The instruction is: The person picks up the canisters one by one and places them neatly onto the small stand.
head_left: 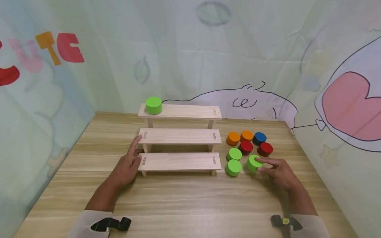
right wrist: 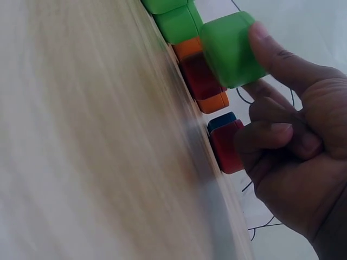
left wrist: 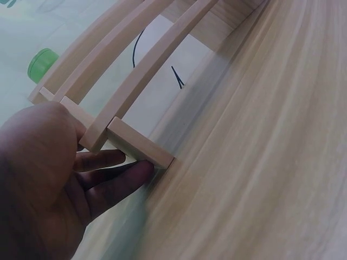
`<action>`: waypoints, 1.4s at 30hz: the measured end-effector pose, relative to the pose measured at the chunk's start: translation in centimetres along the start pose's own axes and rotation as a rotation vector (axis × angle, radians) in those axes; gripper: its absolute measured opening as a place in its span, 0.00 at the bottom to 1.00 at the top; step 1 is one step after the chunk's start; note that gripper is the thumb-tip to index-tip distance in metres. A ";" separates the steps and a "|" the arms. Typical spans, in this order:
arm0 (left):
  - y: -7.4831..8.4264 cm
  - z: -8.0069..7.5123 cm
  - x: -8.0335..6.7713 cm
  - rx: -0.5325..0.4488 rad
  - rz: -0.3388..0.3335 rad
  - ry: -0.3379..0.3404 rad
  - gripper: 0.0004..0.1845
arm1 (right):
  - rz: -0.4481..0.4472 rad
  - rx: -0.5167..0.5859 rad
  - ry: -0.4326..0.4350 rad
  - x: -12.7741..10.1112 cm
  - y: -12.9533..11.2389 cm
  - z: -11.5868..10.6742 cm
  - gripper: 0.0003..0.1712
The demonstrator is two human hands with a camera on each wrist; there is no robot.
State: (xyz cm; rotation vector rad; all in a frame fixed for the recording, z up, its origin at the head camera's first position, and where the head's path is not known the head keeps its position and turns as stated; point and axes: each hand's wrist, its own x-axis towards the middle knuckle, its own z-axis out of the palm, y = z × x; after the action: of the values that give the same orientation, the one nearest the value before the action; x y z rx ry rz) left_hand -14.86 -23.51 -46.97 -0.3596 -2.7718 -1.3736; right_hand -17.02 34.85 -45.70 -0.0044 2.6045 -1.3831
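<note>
Wood-grain tabletop (head_left: pixel 184 198), enclosed by pale cartoon-printed fabric walls (head_left: pixel 268 59). One three-tier wooden step shelf (head_left: pixel 180 136) is seen at the centre of the table; three boards are counted. One green cylinder (head_left: pixel 153 105) is stood on the top board, at its left end.

Eight more cylinders are grouped on the table at 3 o'clock from the shelf: three green, two orange, two red, one blue. The two orange cylinders (head_left: pixel 233 138) and the blue cylinder (head_left: pixel 259 138) form the far row. The two red cylinders (head_left: pixel 246 147) sit just nearer. Two green cylinders (head_left: pixel 234 161) are stood one behind the other, touching, close to the shelf's right end.

The third green cylinder, the tilted green cylinder (head_left: pixel 253 163), is pinched by the right hand (head_left: pixel 278 173): index finger on the far side, thumb on the near side, other fingers curled under. It is tipped off flat, at 5 o'clock from the red pair. In the right wrist view the same block (right wrist: pixel 230 49) is seen lifted at one edge against the fingertip.

The left hand (head_left: pixel 128 165) is laid flat against the shelf's left end, at 9 o'clock from the lowest board. Fingers are straight and relaxed, nothing gripped. In the left wrist view the fingers (left wrist: pixel 108 179) are seen touching the shelf's foot (left wrist: pixel 140 143).
</note>
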 end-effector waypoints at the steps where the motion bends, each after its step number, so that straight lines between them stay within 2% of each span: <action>1: 0.0 0.0 0.0 -0.001 -0.002 0.001 0.40 | 0.000 0.004 0.011 0.0 -0.1 0.0 0.30; 8: 0.1 -0.1 -0.1 -0.003 0.019 0.015 0.40 | -0.111 0.063 0.128 -0.6 -0.8 0.2 0.30; 16: -0.1 0.1 0.0 0.001 0.013 0.012 0.40 | -0.261 0.253 0.264 -1.3 -2.0 1.0 0.24; 27: -0.1 0.2 -0.1 -0.045 -0.005 0.003 0.41 | -0.330 0.319 0.304 -1.6 -3.0 1.8 0.22; 34: 0.0 0.1 -0.1 -0.053 -0.010 -0.008 0.42 | -0.437 0.367 0.341 -1.4 -3.7 2.5 0.22; 39: -0.2 0.1 -0.1 -0.047 0.003 0.006 0.42 | -0.528 0.438 0.369 -1.2 -4.9 3.2 0.23; 42: -0.2 0.0 -0.1 -0.049 0.006 0.006 0.42 | -0.551 0.466 0.372 -1.2 -5.8 3.6 0.24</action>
State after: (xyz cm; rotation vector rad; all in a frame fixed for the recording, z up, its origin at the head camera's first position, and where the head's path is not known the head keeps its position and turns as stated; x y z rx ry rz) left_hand -14.79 -23.61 -47.15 -0.3650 -2.7341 -1.4409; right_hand -15.73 28.72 -42.75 -0.4712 2.5915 -2.3575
